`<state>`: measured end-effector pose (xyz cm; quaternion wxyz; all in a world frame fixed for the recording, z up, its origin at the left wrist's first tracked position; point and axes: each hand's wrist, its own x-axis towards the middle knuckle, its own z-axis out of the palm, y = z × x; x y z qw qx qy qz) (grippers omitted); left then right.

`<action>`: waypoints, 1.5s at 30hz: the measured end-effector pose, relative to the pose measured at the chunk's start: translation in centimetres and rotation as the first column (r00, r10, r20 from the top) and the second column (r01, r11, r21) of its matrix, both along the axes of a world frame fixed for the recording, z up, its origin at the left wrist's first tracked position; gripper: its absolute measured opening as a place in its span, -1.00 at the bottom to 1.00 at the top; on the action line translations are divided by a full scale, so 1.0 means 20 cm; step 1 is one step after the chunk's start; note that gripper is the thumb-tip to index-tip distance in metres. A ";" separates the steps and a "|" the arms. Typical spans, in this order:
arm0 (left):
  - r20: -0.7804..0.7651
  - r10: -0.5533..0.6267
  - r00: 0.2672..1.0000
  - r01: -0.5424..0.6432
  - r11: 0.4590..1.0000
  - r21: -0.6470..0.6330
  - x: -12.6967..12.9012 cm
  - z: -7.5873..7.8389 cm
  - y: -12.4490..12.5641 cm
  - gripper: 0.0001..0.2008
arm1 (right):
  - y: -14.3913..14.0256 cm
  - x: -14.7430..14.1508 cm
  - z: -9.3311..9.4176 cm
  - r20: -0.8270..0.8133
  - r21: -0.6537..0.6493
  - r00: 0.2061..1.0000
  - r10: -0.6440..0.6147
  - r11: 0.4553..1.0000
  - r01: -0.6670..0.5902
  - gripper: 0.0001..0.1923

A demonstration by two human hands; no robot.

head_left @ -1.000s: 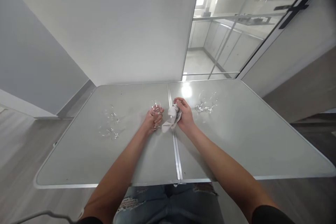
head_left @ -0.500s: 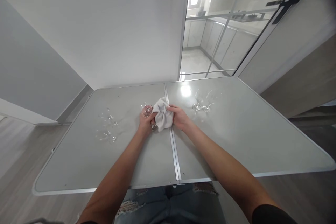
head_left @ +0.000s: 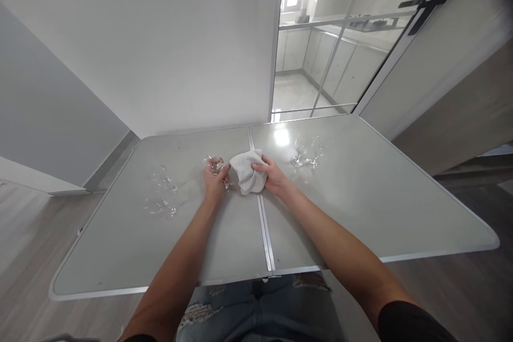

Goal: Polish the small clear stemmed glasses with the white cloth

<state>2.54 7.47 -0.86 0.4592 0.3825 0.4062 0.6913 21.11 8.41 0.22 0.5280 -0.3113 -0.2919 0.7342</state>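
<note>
My left hand (head_left: 215, 177) is closed around a clear wine glass (head_left: 212, 163), which is tilted, its foot showing low beside my thumb. A white cloth (head_left: 245, 170) hangs over the table's middle seam, pinched at its right side by my right hand (head_left: 273, 175). The cloth sits just right of the glass, and a small gap shows between it and my left thumb. Two stemmed glasses (head_left: 311, 162) stand upright at the right, beyond my right hand. To the left, a pair of glasses (head_left: 160, 206) lie on their sides; their clear outlines are faint.
The grey folding table (head_left: 340, 224) has a metal-edged seam (head_left: 265, 240) down its middle. A white wall (head_left: 180, 48) rises behind it. At the back right are a glass-paned door (head_left: 332, 59) and a black handle (head_left: 430, 5).
My left hand has drawn the wine glass leftward, away from the cloth. In my right hand the cloth has spread wider and shifted shape. The view has turned slightly.
</note>
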 end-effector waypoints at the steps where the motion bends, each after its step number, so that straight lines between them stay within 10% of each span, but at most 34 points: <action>1: 0.017 -0.029 0.999 0.029 1.000 -0.007 -0.01 0.00 0.00 -0.51 | 0.01 0.00 0.00 -0.020 0.024 0.998 -0.059 0.998 0.059 -0.53; 5: -0.022 -0.235 0.972 0.235 0.972 0.008 -0.03 0.00 -0.02 -0.63 | 0.05 0.02 0.01 -0.026 0.095 0.943 -0.331 0.938 0.332 -0.53; 9: -0.514 -0.097 0.852 0.181 0.976 0.117 -0.02 0.00 -0.05 -0.51 | 0.05 0.03 0.01 0.175 0.321 0.856 -0.487 0.850 0.418 -0.56; 14: -0.822 0.211 0.528 0.045 0.960 0.276 -0.01 -0.03 -0.07 -0.47 | 0.02 0.04 0.02 0.432 0.478 0.759 -0.486 0.838 0.264 -0.58; 19: -0.879 0.257 0.400 0.079 0.946 0.313 -0.03 -0.06 -0.05 -0.53 | -0.02 0.04 0.05 0.599 0.642 0.635 -0.487 0.767 -0.018 -0.73; 28: -0.916 0.366 0.168 0.206 0.895 0.395 -0.06 -0.09 -0.05 -0.58 | 0.00 0.05 -0.03 0.565 0.585 0.818 -0.109 0.752 -0.304 -0.55; 38: -0.838 0.099 0.536 0.082 0.982 0.169 0.00 -0.10 -0.06 -0.41 | -0.01 0.11 0.00 0.615 0.638 0.766 -0.188 0.690 -0.343 -0.46; 45: -0.900 0.279 0.334 0.131 0.932 0.337 -0.03 -0.16 -0.03 -0.46 | 0.00 0.09 0.02 0.361 0.365 0.932 0.023 0.916 -0.164 -0.57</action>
